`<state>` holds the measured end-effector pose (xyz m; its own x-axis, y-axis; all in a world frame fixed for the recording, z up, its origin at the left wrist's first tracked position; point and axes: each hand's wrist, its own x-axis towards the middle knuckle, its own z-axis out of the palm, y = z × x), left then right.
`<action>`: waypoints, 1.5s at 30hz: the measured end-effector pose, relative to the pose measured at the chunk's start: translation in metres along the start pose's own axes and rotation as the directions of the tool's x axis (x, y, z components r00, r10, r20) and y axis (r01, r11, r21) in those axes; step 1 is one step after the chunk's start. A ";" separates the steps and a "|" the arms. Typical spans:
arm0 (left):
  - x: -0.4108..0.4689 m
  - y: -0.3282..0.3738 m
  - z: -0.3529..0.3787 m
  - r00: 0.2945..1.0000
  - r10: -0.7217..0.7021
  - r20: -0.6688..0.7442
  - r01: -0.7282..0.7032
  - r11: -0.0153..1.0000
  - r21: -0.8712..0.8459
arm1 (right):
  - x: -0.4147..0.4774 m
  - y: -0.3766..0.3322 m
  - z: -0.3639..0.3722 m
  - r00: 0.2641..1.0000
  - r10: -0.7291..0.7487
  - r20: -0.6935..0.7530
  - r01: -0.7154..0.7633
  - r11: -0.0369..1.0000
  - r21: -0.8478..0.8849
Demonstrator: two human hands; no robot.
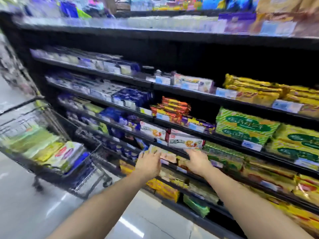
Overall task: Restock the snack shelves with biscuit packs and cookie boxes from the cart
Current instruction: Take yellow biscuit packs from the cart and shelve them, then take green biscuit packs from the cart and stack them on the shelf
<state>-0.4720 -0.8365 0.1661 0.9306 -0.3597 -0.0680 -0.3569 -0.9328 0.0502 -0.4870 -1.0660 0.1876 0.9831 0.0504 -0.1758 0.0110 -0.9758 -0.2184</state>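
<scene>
Both my arms reach to a lower shelf of the black snack shelves [172,124]. My left hand [149,163] lies with its fingers spread on the left end of a pale yellow biscuit pack [168,156] at the shelf's front edge. My right hand [198,162] is just right of that pack, its straight fingertips touching the lower edge of a white cookie box [185,142] on the shelf above. The wire cart [89,140] stands at the left against the shelves, holding green, yellow and white biscuit packs [67,153]. The picture is blurred by motion.
Blue packs fill the shelves on the left; orange, green and yellow packs [245,126] fill those on the right. Yellow and green packs lie on the bottom shelves near my arms. Shiny floor [25,213] stretches in front of the cart.
</scene>
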 end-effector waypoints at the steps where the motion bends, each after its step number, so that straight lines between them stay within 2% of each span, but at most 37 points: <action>1: -0.006 -0.032 -0.003 0.999 -0.046 -0.006 0.046 0.999 0.001 | 0.018 -0.033 0.002 0.999 -0.047 0.015 0.047 0.999 -0.007; 5: -0.031 -0.148 -0.012 0.978 -0.209 -0.017 0.209 0.978 0.024 | 0.081 -0.153 0.012 0.979 -0.189 0.071 0.191 0.981 -0.031; 9: -0.052 -0.238 -0.011 0.923 -0.384 -0.004 0.384 0.923 -0.040 | 0.127 -0.246 0.030 0.935 -0.346 0.080 0.350 0.936 -0.036; 15: -0.053 -0.332 0.005 0.837 -0.542 0.067 0.546 0.828 -0.128 | 0.198 -0.341 0.058 0.855 -0.494 0.159 0.503 0.864 -0.021; 19: -0.037 -0.387 0.007 0.788 -0.613 0.051 0.615 0.780 -0.117 | 0.259 -0.391 0.068 0.800 -0.562 0.211 0.574 0.819 0.006; 24: -0.016 -0.442 -0.010 0.712 -0.697 0.088 0.702 0.701 -0.130 | 0.322 -0.440 0.063 0.740 -0.613 0.279 0.626 0.778 0.051; 27: -0.002 -0.470 -0.013 0.676 -0.735 0.057 0.730 0.657 -0.190 | 0.360 -0.464 0.065 0.700 -0.646 0.304 0.662 0.747 0.065; 37: -0.004 -0.570 0.004 0.573 -0.811 0.118 0.815 0.548 -0.188 | 0.427 -0.561 0.108 0.628 -0.643 0.439 0.644 0.746 0.172; 41: -0.002 -0.635 0.012 0.572 -0.805 0.159 0.819 0.548 -0.172 | 0.445 -0.613 0.122 0.646 -0.619 0.445 0.618 0.767 0.170; 45: -0.008 -0.711 0.020 0.612 -0.773 0.166 0.790 0.587 -0.177 | 0.468 -0.673 0.140 0.692 -0.598 0.403 0.605 0.786 0.127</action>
<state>-0.2276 -0.1711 0.1109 0.8320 0.4972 -0.2460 0.5398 -0.8279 0.1521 -0.0604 -0.3563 0.1177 0.6004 0.7047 -0.3781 0.5805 -0.7092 -0.4001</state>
